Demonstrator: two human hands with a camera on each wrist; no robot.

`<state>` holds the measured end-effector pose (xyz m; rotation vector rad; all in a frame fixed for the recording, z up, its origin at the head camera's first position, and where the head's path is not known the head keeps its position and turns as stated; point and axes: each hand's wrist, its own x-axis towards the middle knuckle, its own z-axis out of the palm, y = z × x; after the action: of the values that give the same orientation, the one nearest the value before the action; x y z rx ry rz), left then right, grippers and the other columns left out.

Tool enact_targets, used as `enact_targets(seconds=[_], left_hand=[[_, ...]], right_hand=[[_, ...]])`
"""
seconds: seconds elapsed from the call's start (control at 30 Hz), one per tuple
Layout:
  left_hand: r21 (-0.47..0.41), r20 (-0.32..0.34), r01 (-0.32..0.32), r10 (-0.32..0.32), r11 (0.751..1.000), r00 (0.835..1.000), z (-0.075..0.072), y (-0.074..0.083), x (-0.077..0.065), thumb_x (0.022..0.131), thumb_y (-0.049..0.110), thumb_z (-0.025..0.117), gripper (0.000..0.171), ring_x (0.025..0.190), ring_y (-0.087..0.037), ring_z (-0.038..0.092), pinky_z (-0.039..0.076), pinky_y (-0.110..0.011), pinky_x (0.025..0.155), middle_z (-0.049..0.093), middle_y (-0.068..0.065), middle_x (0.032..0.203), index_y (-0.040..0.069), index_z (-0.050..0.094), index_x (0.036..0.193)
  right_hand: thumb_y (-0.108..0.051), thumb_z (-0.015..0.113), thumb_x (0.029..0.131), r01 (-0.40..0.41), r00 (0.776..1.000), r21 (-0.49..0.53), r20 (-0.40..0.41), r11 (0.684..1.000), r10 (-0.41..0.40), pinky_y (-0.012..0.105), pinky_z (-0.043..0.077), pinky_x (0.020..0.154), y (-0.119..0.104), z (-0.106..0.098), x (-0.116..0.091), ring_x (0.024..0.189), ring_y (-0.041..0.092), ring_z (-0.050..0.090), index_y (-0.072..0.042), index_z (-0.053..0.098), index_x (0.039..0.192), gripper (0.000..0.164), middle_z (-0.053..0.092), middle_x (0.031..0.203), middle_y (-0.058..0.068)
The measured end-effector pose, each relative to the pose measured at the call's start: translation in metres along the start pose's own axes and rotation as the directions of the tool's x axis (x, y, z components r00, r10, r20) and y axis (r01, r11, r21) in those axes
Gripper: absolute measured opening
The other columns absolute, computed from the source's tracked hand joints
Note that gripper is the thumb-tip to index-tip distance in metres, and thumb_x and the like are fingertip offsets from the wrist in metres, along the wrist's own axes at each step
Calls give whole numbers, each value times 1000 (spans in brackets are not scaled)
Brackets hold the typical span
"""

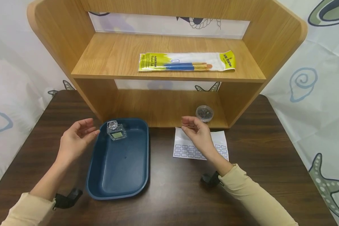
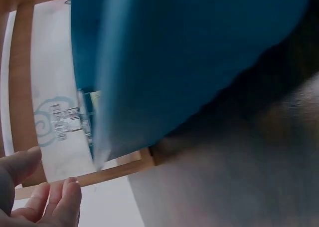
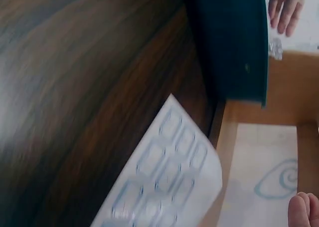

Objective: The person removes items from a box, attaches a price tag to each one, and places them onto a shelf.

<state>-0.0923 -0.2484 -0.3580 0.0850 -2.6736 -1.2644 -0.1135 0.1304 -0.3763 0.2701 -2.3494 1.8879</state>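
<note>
My left hand point(image 1: 74, 141) is in the air beside the upper left rim of a blue tray point(image 1: 124, 175), its fingers loosely bent and holding nothing. Inside the tray's far left corner leans a small clear glass bottle point(image 1: 117, 133) with a round stopper and a pale label. Over a white sheet of blue-framed labels point(image 1: 183, 150) hovers my right hand point(image 1: 199, 135), fingers relaxed, partly covering the sheet. Just beyond its fingertips, a round clear container point(image 1: 204, 113) of dark bits sits on the lower shelf. The left wrist view shows the fingers point(image 2: 65, 202) of my left hand apart from the thumb.
A wooden two-level shelf unit point(image 1: 169, 78) stands at the back of the dark wooden table point(image 1: 172, 194). On its upper shelf lie yellow-and-clear packets of blue-handled paintbrushes point(image 1: 186, 64). Printed white cloth point(image 1: 308, 94) hangs around the table.
</note>
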Motion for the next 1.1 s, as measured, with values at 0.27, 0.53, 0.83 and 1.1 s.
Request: enact_targets(seconds=[0.27, 0.53, 0.83, 1.1], left_hand=[[1, 114, 77, -77, 997, 991, 4, -10, -5, 97, 11, 70, 57, 87, 31, 44, 45, 1, 71, 58, -34, 139, -8, 48, 146], [43, 152, 93, -98, 995, 984, 7, -12, -4, 97, 7, 69, 57, 120, -31, 67, 44, 1, 71, 57, -32, 144, -8, 47, 148], [55, 169, 99, -107, 994, 980, 8, -12, -2, 97, 1, 66, 52, 125, -44, 62, 43, 2, 70, 59, -32, 141, -10, 50, 145], [111, 167, 109, -126, 988, 978, 7, -13, -2, 96, 4, 68, 47, 110, -32, 69, 45, -2, 67, 67, -32, 128, -10, 57, 140]], right_hand=[[13, 65, 91, -18, 998, 82, 69, 996, 13, 16, 55, 91, -6, 34, 0, 112, 39, 66, 15, 61, 123, 33, 65, 122, 34], [11, 65, 92, -19, 990, 142, 143, 990, -2, 22, 57, 93, -11, 67, 4, 115, 44, 66, 16, 60, 125, 34, 65, 123, 36], [10, 67, 92, 13, 979, 129, 200, 992, -39, 32, 59, 95, -17, 95, 12, 113, 42, 67, 14, 62, 125, 33, 67, 120, 34], [6, 69, 93, 56, 960, 65, 270, 996, -71, 30, 58, 97, -23, 119, 24, 113, 40, 69, 11, 63, 126, 33, 68, 121, 31]])
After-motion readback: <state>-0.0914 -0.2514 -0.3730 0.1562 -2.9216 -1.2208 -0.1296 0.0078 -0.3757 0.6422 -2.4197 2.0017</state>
